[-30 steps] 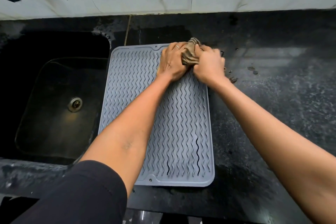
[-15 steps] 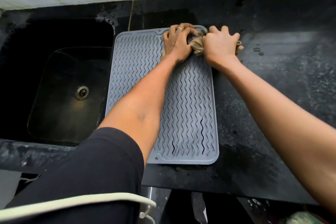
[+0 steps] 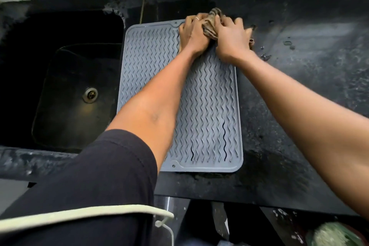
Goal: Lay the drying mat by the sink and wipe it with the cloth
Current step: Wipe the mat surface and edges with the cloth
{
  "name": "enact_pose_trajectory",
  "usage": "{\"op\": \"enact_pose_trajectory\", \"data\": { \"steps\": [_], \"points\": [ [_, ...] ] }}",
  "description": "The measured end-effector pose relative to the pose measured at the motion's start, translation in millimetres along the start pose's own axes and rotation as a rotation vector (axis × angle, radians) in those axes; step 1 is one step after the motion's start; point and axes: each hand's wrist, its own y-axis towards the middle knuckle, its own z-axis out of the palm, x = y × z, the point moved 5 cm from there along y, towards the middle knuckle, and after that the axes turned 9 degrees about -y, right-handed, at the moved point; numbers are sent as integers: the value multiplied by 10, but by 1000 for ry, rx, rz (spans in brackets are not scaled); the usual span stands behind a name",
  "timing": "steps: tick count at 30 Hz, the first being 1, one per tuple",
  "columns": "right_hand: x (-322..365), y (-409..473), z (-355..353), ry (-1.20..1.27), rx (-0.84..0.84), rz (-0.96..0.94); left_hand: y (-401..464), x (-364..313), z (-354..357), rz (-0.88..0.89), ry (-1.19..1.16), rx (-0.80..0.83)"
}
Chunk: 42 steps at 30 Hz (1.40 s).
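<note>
Both hands, left (image 3: 194, 33) and right (image 3: 231, 37), clutch the bunched cloth (image 3: 209, 26) at the far right corner of the mat (image 3: 151, 62), which lies flat beside the sink (image 3: 65, 86). No writing is legible.

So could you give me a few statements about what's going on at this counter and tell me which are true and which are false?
1. The grey drying mat lies flat on the black counter, just right of the sink. True.
2. Only one hand is on the cloth. False: the left hand and the right hand both grip the bunched cloth.
3. The cloth is at the mat's near edge. False: it is at the far right corner, by the wall.
4. The left hand wears a ring. True.
5. The sink is full of dishes. False: no dishes show in it; its drain is uncovered.
</note>
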Motion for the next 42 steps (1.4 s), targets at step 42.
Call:
{"op": "enact_pose_trajectory", "data": {
  "steps": [42],
  "points": [
    [-45, -1026, -322, 89, 54, 105, -143, -169, -27, 202, 209, 171]
  ]
}}
